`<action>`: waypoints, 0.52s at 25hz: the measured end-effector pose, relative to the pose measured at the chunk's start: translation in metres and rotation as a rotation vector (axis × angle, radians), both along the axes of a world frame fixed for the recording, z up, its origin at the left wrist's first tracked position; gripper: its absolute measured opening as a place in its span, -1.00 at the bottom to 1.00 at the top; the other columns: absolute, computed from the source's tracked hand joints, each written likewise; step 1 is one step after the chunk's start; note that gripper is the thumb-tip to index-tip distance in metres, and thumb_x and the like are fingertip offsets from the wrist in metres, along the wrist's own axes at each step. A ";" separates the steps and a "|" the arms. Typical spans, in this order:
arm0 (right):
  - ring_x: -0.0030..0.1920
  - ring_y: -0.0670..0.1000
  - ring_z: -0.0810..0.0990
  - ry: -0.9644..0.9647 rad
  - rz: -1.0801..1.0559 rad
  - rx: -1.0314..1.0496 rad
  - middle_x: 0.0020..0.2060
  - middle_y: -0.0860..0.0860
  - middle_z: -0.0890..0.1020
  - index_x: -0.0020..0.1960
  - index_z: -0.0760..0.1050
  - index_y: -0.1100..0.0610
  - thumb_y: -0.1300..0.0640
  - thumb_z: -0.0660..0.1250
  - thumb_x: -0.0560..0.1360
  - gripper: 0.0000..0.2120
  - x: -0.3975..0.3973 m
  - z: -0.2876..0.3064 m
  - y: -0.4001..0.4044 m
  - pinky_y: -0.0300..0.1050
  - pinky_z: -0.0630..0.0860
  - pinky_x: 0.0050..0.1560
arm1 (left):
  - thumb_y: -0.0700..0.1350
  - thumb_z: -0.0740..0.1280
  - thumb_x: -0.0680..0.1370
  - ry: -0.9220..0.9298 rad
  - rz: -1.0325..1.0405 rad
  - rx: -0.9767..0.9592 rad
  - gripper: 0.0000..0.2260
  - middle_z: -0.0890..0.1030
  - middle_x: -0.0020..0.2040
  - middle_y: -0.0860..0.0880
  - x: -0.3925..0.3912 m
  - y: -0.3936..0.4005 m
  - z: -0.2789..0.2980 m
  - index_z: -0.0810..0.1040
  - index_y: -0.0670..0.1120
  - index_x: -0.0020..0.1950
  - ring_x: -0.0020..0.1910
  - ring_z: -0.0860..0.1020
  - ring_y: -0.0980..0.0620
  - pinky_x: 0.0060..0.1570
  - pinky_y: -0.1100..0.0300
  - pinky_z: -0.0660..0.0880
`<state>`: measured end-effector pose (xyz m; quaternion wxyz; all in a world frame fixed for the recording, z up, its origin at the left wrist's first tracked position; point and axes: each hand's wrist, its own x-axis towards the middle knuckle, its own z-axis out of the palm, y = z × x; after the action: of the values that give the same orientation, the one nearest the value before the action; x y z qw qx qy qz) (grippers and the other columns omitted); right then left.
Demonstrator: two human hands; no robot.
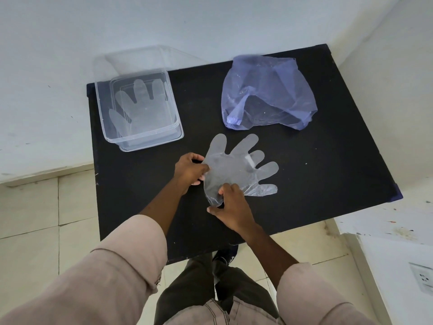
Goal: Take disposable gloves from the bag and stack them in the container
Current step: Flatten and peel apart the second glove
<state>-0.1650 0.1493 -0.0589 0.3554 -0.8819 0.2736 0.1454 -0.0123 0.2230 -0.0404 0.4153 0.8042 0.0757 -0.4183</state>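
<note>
A clear disposable glove point(236, 167) lies spread on the black table point(328, 160), fingers pointing up and right. My left hand point(191, 171) pinches its left cuff edge. My right hand point(230, 206) pinches its lower cuff corner. A clear plastic container point(138, 106) stands at the table's back left with a glove point(138, 106) lying flat inside it. A thin bluish plastic bag point(267, 92) sits crumpled at the back right; I cannot tell what is inside it.
White walls close in behind and at the right of the table. Tiled floor point(30, 231) lies to the left and below. My legs and a shoe point(226, 255) are at the table's near edge. A wall socket point(424, 277) is at the lower right.
</note>
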 end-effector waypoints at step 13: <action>-0.26 -0.03 0.54 -0.323 -0.150 -0.293 -0.21 0.05 0.63 -0.10 0.58 0.13 0.06 0.34 0.48 -0.86 0.019 0.054 -0.023 -0.22 0.34 -0.29 | -0.20 0.39 0.50 0.082 0.326 -0.349 -0.93 0.65 -0.20 -0.08 -0.005 -0.018 0.064 0.55 -0.06 -0.07 -0.35 0.60 0.04 -0.34 0.15 0.58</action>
<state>-0.1464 0.1260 -0.0053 0.2724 -0.9131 0.2960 -0.0660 -0.0177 0.2049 0.0237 0.6067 0.6797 0.1478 -0.3849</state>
